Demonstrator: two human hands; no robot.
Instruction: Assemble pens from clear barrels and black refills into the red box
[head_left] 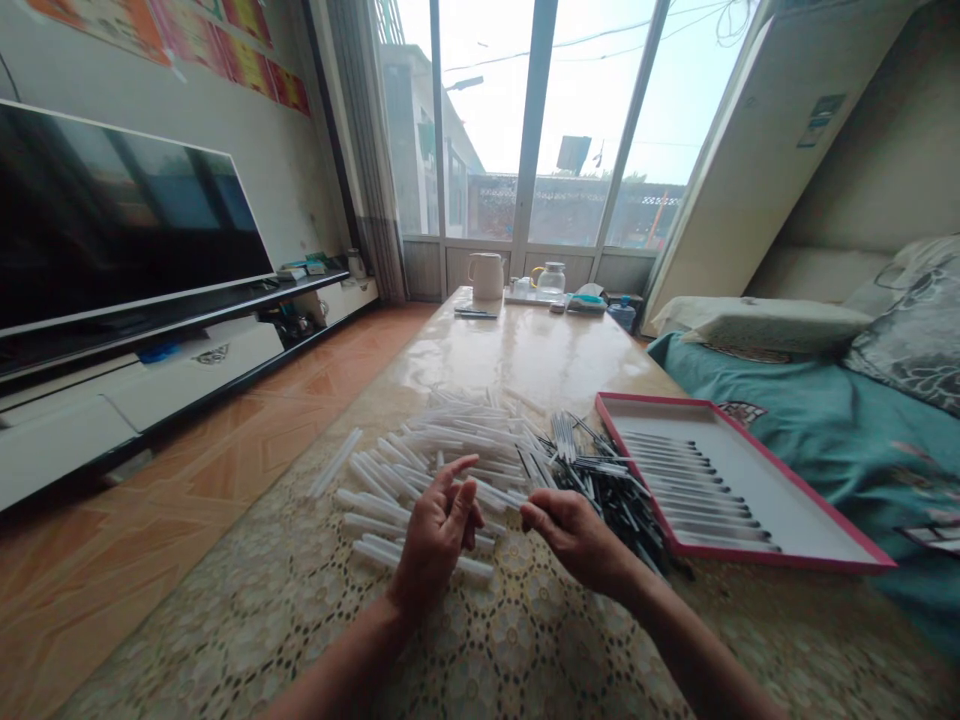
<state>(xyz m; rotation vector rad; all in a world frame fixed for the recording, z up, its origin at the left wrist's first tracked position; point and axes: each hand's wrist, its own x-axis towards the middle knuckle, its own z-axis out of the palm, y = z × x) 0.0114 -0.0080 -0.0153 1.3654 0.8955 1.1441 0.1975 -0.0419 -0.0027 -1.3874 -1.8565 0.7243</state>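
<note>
My right hand (570, 530) is closed in a pinch on a slim translucent pen barrel (499, 494), which points left toward my other hand. My left hand (442, 520) hovers over the near edge of the loose barrels, index finger stretched out and thumb apart from it, the other fingers loosely curled; I see nothing in it. A spread heap of whitish pen barrels (457, 430) lies around and beyond my left hand. Beside my right hand is a pile of thin black-and-clear pen parts (619, 510). A pink-rimmed shallow box (802, 490) holds a row of clear pens with black ends (705, 495).
The long table has a patterned cover (300, 620). At its far end stand a beige jug (487, 275), a glass pot (552, 278) and a tissue pack (587, 298). A sofa with a teal cover (750, 400) runs along the right; a television (120, 215) is left.
</note>
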